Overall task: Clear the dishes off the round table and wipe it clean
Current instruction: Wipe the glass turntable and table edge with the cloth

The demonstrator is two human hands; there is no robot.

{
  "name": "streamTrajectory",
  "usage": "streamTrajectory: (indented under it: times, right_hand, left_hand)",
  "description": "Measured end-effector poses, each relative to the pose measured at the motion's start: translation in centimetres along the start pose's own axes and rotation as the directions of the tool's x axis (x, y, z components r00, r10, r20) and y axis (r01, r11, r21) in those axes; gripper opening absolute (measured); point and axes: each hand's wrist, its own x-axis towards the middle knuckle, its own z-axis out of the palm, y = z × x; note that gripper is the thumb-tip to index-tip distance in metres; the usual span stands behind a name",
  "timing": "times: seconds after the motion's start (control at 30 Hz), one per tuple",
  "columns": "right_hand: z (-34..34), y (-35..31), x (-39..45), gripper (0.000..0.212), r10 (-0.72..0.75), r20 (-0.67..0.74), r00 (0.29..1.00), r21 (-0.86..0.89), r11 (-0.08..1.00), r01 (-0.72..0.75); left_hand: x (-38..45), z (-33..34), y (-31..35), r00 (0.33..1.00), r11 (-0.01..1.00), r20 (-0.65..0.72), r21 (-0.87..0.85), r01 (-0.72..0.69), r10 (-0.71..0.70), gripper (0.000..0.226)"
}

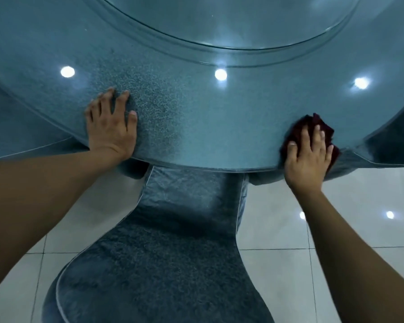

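Dark red cloth (313,129) sits under my right hand (307,159), fingers spread flat pressing it on table (196,127) near edge, right side. Unwiped glass lies leftward twd my left hand (111,129), flat, spread, bracing. No dishes in view.

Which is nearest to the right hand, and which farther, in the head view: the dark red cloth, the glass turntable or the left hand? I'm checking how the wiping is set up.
1. Dark red cloth: directly under the right hand, at the near table edge.
2. Left hand: flat on the table, across to the left.
3. Glass turntable: farther in, at the table's centre.
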Motion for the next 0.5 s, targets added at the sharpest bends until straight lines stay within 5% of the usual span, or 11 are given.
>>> streamTrajectory:
  times: [0.07, 0.13, 0.23, 0.37, 0.43, 0.5]
  right_hand:
    - [1.0, -3.9, -2.6, 0.059, -0.026, -0.048, 0.999, -0.019, 1.000, 0.025]
    - [2.4, -9.3, -6.5, 0.058, -0.262, -0.029, 0.965, -0.018, 0.965, 0.262]
    - [4.2, -17.9, -11.6, 0.057, -0.630, 0.077, 0.773, 0.078, 0.777, 0.625]
    - [4.6, -20.7, -12.1, 0.056, -0.744, 0.139, 0.654, 0.094, 0.667, 0.739]
    - [4.0, -16.6, -10.5, 0.056, -0.685, 0.131, 0.717, 0.059, 0.727, 0.684]
    - [2.8, -11.5, -8.1, 0.058, -0.466, 0.077, 0.881, 0.001, 0.884, 0.468]
  left_hand:
    - [0.0, -0.1, 0.1, 1.000, 1.000, 0.017, -0.008, 0.010, -0.010, 0.055]
    - [0.0, -0.1, 0.0, 1.000, 1.000, 0.024, -0.006, 0.013, -0.013, 0.055]
    - [0.1, -0.2, 0.0, 0.999, 1.000, 0.035, -0.012, 0.014, -0.013, 0.056]
    - [0.1, -0.3, -0.1, 0.999, 1.000, 0.043, -0.022, 0.014, -0.013, 0.055]
    - [0.0, -0.3, -0.2, 0.998, 1.000, 0.064, -0.024, 0.014, -0.012, 0.055]
    - [0.0, -0.3, -0.1, 0.997, 1.000, 0.081, -0.021, 0.016, -0.014, 0.054]
